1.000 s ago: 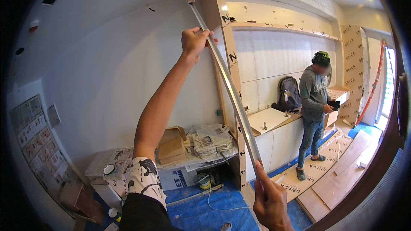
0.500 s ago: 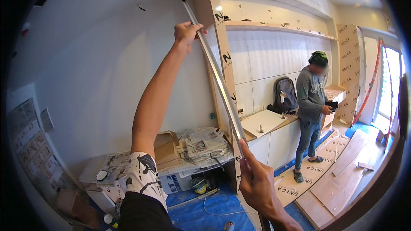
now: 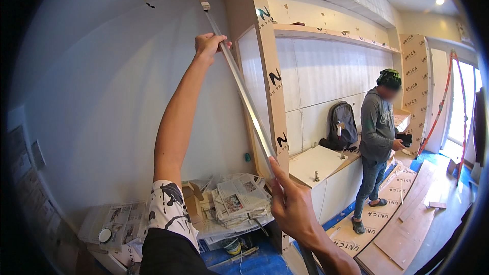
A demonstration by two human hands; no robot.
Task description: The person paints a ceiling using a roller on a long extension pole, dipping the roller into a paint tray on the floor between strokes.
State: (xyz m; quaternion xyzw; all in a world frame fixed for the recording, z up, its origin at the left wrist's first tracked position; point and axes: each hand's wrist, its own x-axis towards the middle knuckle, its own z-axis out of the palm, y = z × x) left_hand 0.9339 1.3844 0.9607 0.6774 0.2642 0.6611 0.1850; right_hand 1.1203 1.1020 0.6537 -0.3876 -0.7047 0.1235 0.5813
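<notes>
A long silvery metal bar [image 3: 244, 97] slants from the lower middle up to the left. At its top end sits a short striped white-and-brown piece [image 3: 202, 3], near where wall and ceiling meet. My left hand [image 3: 209, 46] is raised and closed around the bar a little below that piece. Lower down, my right hand [image 3: 293, 201] grips the bar, its index finger stretched along it. The bar's lowest part is partly hidden behind my right wrist. Just right of the bar stands an upright wooden panel [image 3: 275, 97] with dark printed marks on its edge.
Newspapers [image 3: 237, 198] lie piled on a low surface, above a paint bucket [image 3: 233, 247] and blue floor sheeting. At right, a person [image 3: 379, 122] stands holding a dark object beside a backpack [image 3: 342, 125] on the counter. Beyond are loose boards [image 3: 407, 224] and an orange ladder [image 3: 443, 102].
My view has shifted, so the panel and the person appear farther right. Both hands and the bar sit farther left of the panel; both hands still hold the bar.
</notes>
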